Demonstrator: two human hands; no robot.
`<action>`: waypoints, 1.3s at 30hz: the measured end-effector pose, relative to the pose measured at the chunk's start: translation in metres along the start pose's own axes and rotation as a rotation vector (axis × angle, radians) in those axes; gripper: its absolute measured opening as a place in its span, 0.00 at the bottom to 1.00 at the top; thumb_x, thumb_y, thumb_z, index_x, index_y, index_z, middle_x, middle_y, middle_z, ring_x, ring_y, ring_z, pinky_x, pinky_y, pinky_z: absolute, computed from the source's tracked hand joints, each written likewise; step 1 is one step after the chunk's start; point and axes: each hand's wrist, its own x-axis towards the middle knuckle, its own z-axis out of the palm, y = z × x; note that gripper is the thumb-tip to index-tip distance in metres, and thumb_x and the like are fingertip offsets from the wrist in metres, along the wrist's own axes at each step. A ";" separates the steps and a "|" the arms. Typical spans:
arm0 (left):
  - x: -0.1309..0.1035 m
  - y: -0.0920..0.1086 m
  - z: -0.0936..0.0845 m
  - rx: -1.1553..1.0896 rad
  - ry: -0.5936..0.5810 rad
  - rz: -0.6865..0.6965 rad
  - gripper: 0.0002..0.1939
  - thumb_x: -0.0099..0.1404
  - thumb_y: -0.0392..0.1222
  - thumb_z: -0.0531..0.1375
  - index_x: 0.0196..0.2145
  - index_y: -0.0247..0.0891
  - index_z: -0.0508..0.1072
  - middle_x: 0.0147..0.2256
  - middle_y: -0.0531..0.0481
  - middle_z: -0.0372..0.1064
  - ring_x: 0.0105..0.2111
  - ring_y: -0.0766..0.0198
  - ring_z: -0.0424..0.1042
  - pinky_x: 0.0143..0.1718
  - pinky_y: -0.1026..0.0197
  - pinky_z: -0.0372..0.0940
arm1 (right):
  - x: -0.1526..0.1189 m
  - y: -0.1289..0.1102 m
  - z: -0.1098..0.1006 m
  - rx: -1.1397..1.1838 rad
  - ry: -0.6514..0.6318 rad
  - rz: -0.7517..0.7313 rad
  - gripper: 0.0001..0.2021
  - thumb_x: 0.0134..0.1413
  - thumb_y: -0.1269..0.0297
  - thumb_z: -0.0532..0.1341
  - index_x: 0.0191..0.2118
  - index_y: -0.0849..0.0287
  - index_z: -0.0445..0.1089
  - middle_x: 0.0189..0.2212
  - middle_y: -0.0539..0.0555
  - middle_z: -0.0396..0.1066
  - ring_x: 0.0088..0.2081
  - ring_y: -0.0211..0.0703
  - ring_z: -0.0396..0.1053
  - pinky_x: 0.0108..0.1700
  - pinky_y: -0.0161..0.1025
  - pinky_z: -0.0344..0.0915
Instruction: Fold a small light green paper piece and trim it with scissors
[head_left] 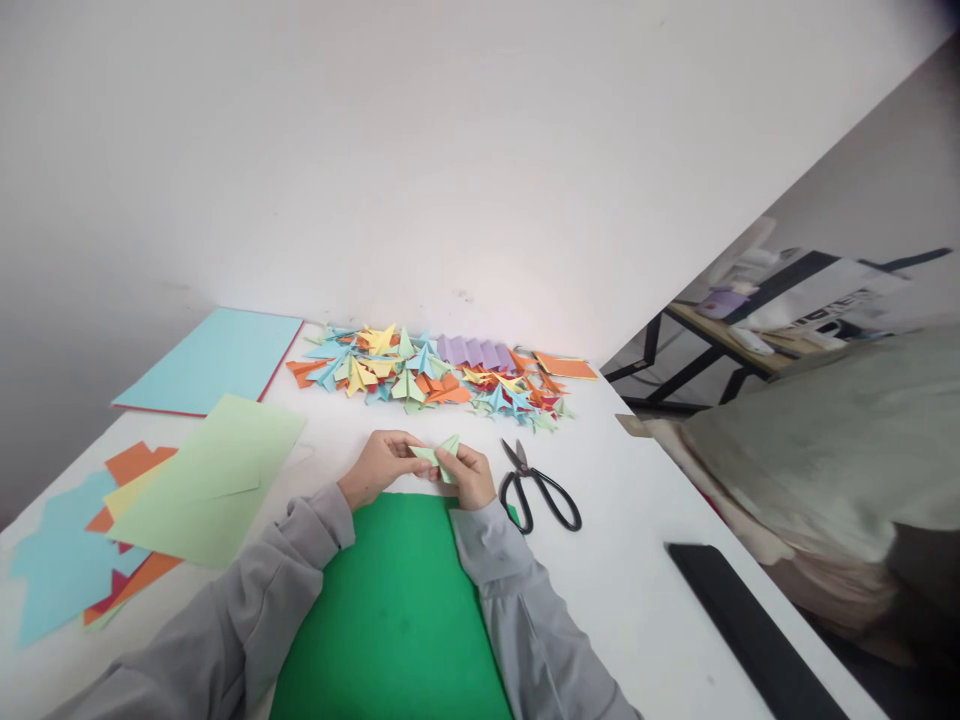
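A small folded light green paper piece (433, 455) is held between both hands just above the far edge of a green sheet (397, 600). My left hand (382, 466) pinches its left end, fingers closed. On its right side my right hand (469, 474) grips it between thumb and fingers. Black-handled scissors (541, 488) lie with blades apart to the right of my right hand. Beyond the hands, many colourful folded paper planes (409, 385) are heaped along the wall, with a purple pleated paper (474, 352) among them.
Light green sheets (217, 480) overlap blue, orange and yellow cut paper (67, 545) at left. A blue stack (214, 360) lies behind. Orange paper (566, 367) sits at the back right, a black bar (750, 630) at the right. Beyond the table stands a shelf (720, 335).
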 end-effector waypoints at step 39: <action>0.003 0.001 -0.005 -0.120 0.023 -0.048 0.13 0.50 0.43 0.61 0.30 0.31 0.66 0.19 0.50 0.68 0.20 0.66 0.69 0.26 0.61 0.64 | 0.006 0.010 -0.003 0.127 0.071 0.073 0.11 0.33 0.57 0.65 0.21 0.61 0.70 0.15 0.49 0.69 0.16 0.34 0.63 0.20 0.32 0.61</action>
